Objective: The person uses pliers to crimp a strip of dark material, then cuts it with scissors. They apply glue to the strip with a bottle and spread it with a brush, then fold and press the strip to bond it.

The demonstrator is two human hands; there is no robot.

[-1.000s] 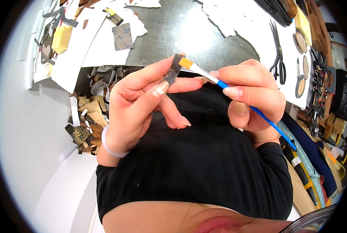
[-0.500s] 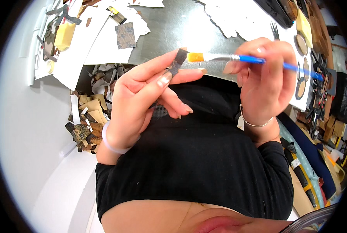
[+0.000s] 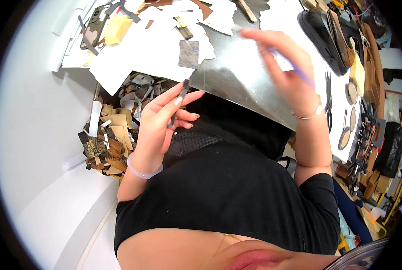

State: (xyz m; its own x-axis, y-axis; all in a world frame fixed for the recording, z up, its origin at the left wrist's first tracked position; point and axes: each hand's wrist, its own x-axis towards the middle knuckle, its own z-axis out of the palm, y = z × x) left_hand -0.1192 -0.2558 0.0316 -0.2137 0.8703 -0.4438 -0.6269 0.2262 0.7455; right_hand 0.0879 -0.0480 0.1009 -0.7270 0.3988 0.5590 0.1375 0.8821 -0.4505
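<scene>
Between the thumb and fingers of my left hand [image 3: 153,119] is a small dark strip [image 3: 183,90], held up just off the table's near edge. My right hand [image 3: 293,78] is raised over the metal tabletop, gripping a paintbrush [image 3: 302,74] whose blue handle is smeared by motion. The brush's bristle end is hard to make out. A flat patterned grey-brown piece [image 3: 188,54] lies on white paper [image 3: 153,56] beyond my left hand, with a yellow and black lighter [image 3: 183,28] behind it.
Below the table's left side sits a heap of scraps [image 3: 113,130]. A phone [image 3: 94,27] and a yellow block [image 3: 118,29] lie at the far left. Black shears [image 3: 329,99], round compacts [image 3: 344,138] and a black shoe-shaped item [image 3: 322,40] are on the right.
My right hand has carried the brush away from the dark strip, farther over the table. My left hand keeps the strip and sits slightly lower. The view has shifted, bringing more of the tabletop in.
</scene>
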